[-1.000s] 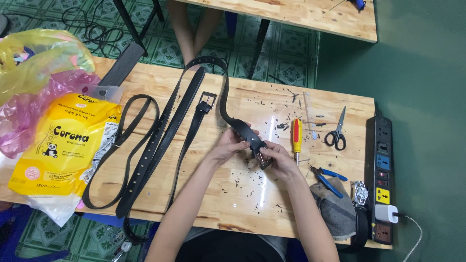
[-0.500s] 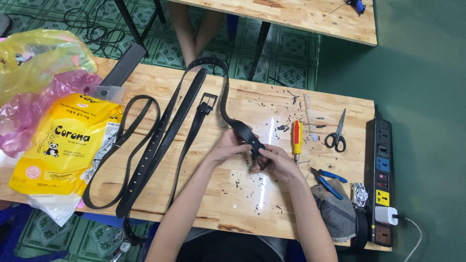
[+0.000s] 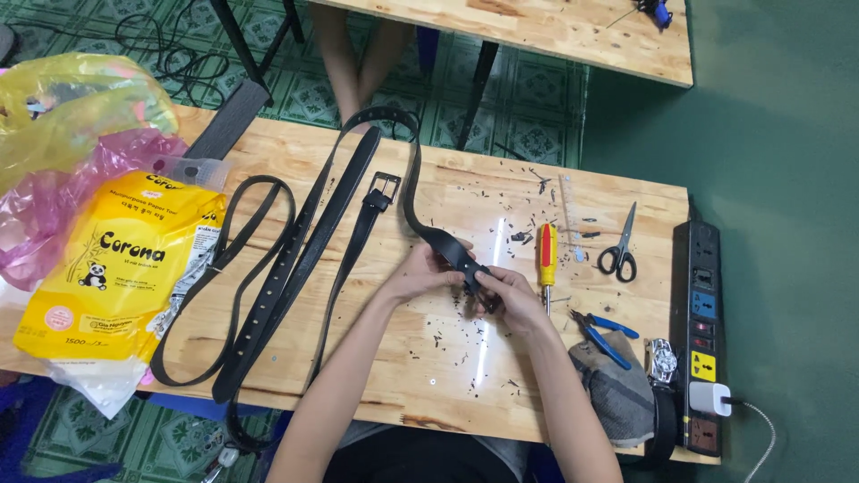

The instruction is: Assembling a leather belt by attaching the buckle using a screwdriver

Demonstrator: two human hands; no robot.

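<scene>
My left hand (image 3: 419, 274) and my right hand (image 3: 510, 297) both grip the end of a black leather belt (image 3: 413, 201) over the middle of a wooden table (image 3: 447, 358). The belt runs up from my hands, loops past the table's far edge and comes back down the left side. Its end piece (image 3: 467, 266) sits between my fingers, partly hidden. A second black belt with a square metal buckle (image 3: 384, 190) lies just left of my hands, and another looped belt (image 3: 233, 295) lies further left.
A red-and-yellow screwdriver (image 3: 545, 255), black scissors (image 3: 619, 247), blue-handled pliers (image 3: 604, 331) and a black power strip (image 3: 699, 331) lie at the right. A yellow paper-towel pack (image 3: 116, 268) and plastic bags (image 3: 72, 116) fill the left. Someone's legs (image 3: 358, 54) show beyond the table.
My hands have shifted slightly on the belt end, working it between the fingers. Nothing else has moved.
</scene>
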